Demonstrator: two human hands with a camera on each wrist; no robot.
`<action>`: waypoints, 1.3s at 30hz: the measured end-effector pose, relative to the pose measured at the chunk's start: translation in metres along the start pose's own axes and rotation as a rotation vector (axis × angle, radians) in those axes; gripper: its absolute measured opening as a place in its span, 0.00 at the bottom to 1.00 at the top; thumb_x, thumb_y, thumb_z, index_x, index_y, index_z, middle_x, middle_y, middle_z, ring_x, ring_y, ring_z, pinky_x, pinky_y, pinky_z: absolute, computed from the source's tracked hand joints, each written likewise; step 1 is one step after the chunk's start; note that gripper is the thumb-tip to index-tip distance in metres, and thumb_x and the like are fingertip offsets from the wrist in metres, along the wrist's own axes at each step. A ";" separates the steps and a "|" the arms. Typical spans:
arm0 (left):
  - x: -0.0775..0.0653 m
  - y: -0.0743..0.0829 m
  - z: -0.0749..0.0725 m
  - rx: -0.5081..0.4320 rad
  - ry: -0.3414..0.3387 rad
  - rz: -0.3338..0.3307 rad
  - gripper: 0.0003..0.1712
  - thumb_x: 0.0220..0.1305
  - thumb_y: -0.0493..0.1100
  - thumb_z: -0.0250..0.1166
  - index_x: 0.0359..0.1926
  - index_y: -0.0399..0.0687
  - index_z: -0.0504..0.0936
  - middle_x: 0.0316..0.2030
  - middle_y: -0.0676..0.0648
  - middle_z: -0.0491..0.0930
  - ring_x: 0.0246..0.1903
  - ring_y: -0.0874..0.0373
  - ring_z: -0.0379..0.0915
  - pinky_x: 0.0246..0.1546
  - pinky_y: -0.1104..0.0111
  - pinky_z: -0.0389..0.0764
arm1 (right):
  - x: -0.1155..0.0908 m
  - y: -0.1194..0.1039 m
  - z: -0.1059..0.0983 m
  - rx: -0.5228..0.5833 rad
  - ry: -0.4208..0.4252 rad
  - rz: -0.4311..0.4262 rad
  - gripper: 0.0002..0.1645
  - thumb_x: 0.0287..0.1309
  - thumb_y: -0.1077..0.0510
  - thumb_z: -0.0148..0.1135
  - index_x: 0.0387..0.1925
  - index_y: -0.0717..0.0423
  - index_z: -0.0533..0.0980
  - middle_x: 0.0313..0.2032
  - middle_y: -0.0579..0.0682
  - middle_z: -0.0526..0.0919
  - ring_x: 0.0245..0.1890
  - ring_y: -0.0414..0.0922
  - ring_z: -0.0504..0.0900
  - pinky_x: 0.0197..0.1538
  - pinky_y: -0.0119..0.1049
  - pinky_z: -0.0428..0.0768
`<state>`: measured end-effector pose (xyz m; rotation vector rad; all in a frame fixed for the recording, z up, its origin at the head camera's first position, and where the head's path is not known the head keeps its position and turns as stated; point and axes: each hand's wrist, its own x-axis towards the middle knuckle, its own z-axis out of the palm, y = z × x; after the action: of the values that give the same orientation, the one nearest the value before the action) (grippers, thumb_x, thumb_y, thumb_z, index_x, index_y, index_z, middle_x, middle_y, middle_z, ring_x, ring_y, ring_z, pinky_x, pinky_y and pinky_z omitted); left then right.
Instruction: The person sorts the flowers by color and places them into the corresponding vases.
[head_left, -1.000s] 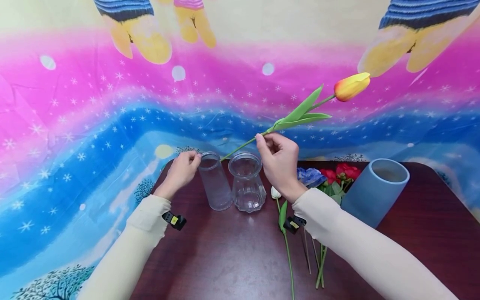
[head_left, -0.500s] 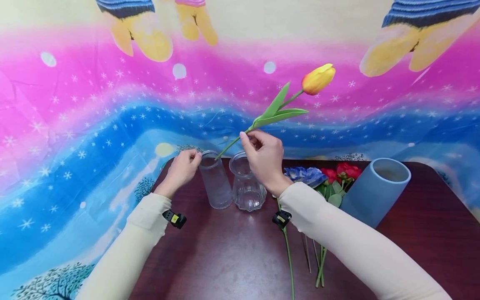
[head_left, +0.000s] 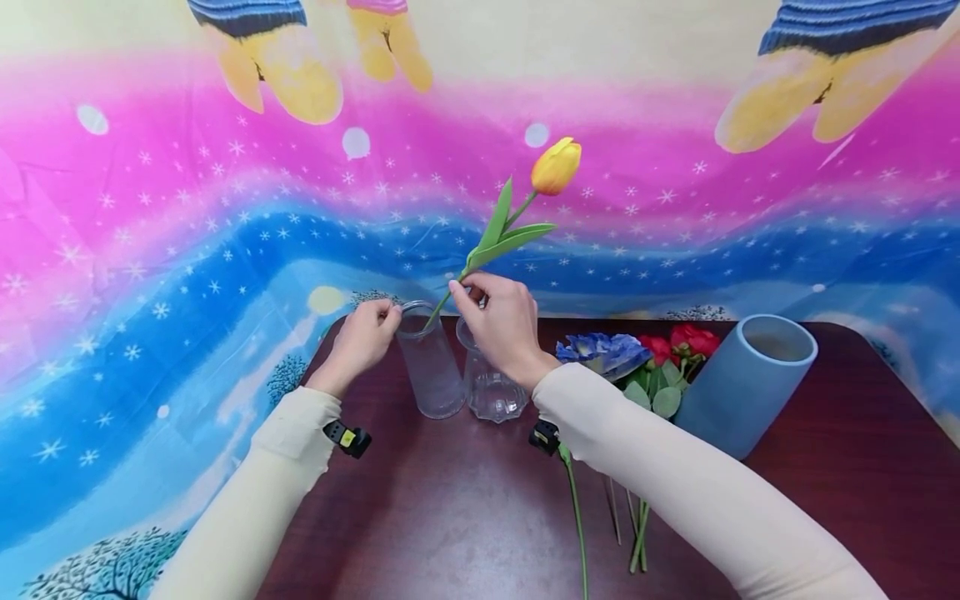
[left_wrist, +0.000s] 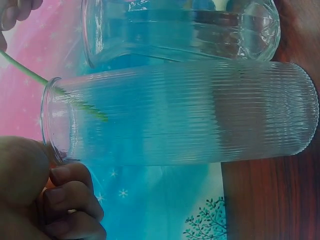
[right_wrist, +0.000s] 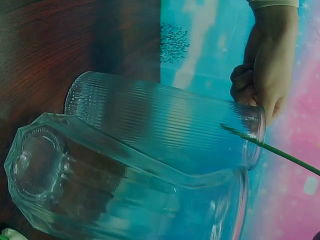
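Observation:
My right hand (head_left: 498,321) pinches the green stem of a yellow tulip (head_left: 557,167), its bloom tilted up to the right above the fingers. The stem's lower end is inside the mouth of a ribbed clear glass vase (head_left: 433,375), as the left wrist view of the stem (left_wrist: 30,75) also shows. My left hand (head_left: 362,343) pinches that vase's rim on its left side, fingers curled. Close on the right of the ribbed vase stands a faceted glass vase (head_left: 497,396), its mouth partly hidden behind my right hand.
A blue-grey vase (head_left: 742,392) stands on the right of the dark wood table (head_left: 450,517). Blue flowers (head_left: 603,354) and red flowers (head_left: 686,342) lie beside it, stems toward me. Another green stem (head_left: 576,517) lies partly under my right forearm. A printed cloth (head_left: 225,167) hangs behind.
My right hand has moved left with the tulip, which has swung more upright. The stem's end has gone from beside the ribbed vase's rim into its mouth. My left hand has stayed put.

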<state>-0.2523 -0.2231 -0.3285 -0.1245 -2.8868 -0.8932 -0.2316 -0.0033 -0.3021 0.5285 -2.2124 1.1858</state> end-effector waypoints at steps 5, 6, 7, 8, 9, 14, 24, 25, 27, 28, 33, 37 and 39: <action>0.000 0.000 0.000 0.004 0.000 0.002 0.22 0.80 0.51 0.47 0.25 0.48 0.65 0.22 0.48 0.65 0.21 0.54 0.61 0.27 0.64 0.63 | 0.000 -0.001 0.005 -0.025 -0.067 0.033 0.11 0.68 0.50 0.64 0.38 0.50 0.88 0.22 0.45 0.84 0.23 0.40 0.77 0.28 0.37 0.70; 0.000 0.000 0.000 0.002 -0.001 0.004 0.22 0.80 0.51 0.47 0.25 0.48 0.65 0.22 0.48 0.65 0.21 0.54 0.61 0.26 0.64 0.63 | 0.000 -0.001 0.007 -0.031 -0.077 0.039 0.11 0.68 0.50 0.64 0.38 0.50 0.88 0.23 0.44 0.84 0.23 0.41 0.77 0.28 0.37 0.70; 0.000 0.000 0.000 0.001 -0.001 0.005 0.22 0.80 0.51 0.47 0.25 0.48 0.65 0.22 0.48 0.65 0.21 0.53 0.61 0.26 0.64 0.63 | 0.000 -0.002 0.008 -0.035 -0.088 0.044 0.11 0.68 0.50 0.64 0.38 0.49 0.88 0.23 0.44 0.84 0.24 0.41 0.78 0.28 0.37 0.71; 0.000 0.000 0.000 0.002 -0.001 0.005 0.22 0.80 0.51 0.47 0.25 0.48 0.66 0.22 0.48 0.65 0.21 0.53 0.61 0.27 0.64 0.64 | 0.000 -0.002 0.009 -0.038 -0.099 0.049 0.11 0.68 0.50 0.64 0.38 0.49 0.88 0.23 0.44 0.84 0.25 0.40 0.78 0.29 0.37 0.71; 0.000 -0.001 0.000 0.003 -0.001 0.005 0.22 0.80 0.51 0.47 0.26 0.48 0.66 0.22 0.48 0.65 0.21 0.53 0.61 0.27 0.64 0.64 | 0.001 -0.002 0.010 -0.047 -0.111 0.053 0.11 0.68 0.49 0.63 0.38 0.48 0.88 0.23 0.44 0.83 0.25 0.40 0.78 0.28 0.37 0.71; 0.001 -0.001 -0.001 -0.004 -0.002 -0.001 0.21 0.80 0.51 0.48 0.27 0.47 0.68 0.23 0.47 0.66 0.21 0.53 0.62 0.27 0.64 0.65 | 0.002 -0.003 0.016 -0.094 -0.188 0.067 0.12 0.69 0.47 0.62 0.34 0.45 0.87 0.18 0.42 0.78 0.24 0.39 0.76 0.27 0.36 0.70; 0.003 -0.001 0.001 -0.006 0.000 0.001 0.22 0.79 0.50 0.48 0.26 0.47 0.68 0.22 0.47 0.66 0.20 0.53 0.62 0.25 0.64 0.65 | 0.002 -0.006 0.028 -0.127 -0.280 0.081 0.12 0.69 0.48 0.62 0.31 0.44 0.86 0.15 0.42 0.71 0.21 0.41 0.73 0.24 0.36 0.66; 0.003 -0.002 0.001 -0.008 -0.002 0.001 0.22 0.79 0.50 0.48 0.26 0.47 0.67 0.22 0.48 0.66 0.20 0.53 0.62 0.25 0.64 0.65 | 0.002 -0.007 0.029 -0.130 -0.285 0.082 0.12 0.69 0.48 0.62 0.31 0.44 0.86 0.15 0.42 0.71 0.21 0.41 0.73 0.24 0.36 0.66; 0.002 -0.002 0.001 -0.012 -0.002 0.003 0.22 0.79 0.51 0.48 0.25 0.47 0.66 0.21 0.48 0.65 0.19 0.54 0.62 0.24 0.64 0.65 | 0.002 -0.008 0.031 -0.136 -0.294 0.085 0.12 0.69 0.49 0.62 0.30 0.44 0.86 0.15 0.43 0.71 0.21 0.41 0.73 0.24 0.36 0.65; 0.002 -0.002 0.001 -0.015 -0.002 0.004 0.23 0.79 0.51 0.48 0.25 0.47 0.66 0.21 0.48 0.65 0.19 0.54 0.62 0.24 0.64 0.65 | 0.002 -0.008 0.032 -0.139 -0.300 0.087 0.13 0.69 0.48 0.62 0.30 0.44 0.86 0.15 0.42 0.71 0.20 0.41 0.73 0.24 0.35 0.65; 0.002 -0.002 0.000 -0.016 -0.007 0.009 0.23 0.80 0.51 0.47 0.25 0.47 0.66 0.21 0.48 0.65 0.19 0.54 0.62 0.24 0.65 0.65 | 0.002 -0.007 0.037 -0.171 -0.327 0.090 0.13 0.69 0.48 0.61 0.29 0.44 0.85 0.15 0.42 0.72 0.21 0.41 0.73 0.24 0.35 0.66; 0.002 -0.001 0.000 -0.006 -0.007 0.005 0.22 0.80 0.51 0.48 0.26 0.47 0.67 0.22 0.47 0.66 0.20 0.53 0.63 0.25 0.64 0.65 | 0.002 -0.005 0.040 -0.196 -0.345 0.100 0.13 0.69 0.47 0.61 0.30 0.43 0.85 0.16 0.42 0.75 0.22 0.41 0.75 0.25 0.36 0.68; 0.002 -0.001 0.000 -0.004 -0.004 0.005 0.22 0.79 0.51 0.48 0.26 0.47 0.68 0.22 0.47 0.66 0.20 0.53 0.63 0.25 0.64 0.65 | 0.002 -0.005 0.041 -0.208 -0.360 0.111 0.13 0.69 0.47 0.61 0.31 0.43 0.85 0.18 0.41 0.77 0.22 0.41 0.76 0.25 0.37 0.69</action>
<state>-0.2549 -0.2240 -0.3288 -0.1345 -2.8870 -0.8991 -0.2427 -0.0406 -0.3162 0.5752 -2.6656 0.9547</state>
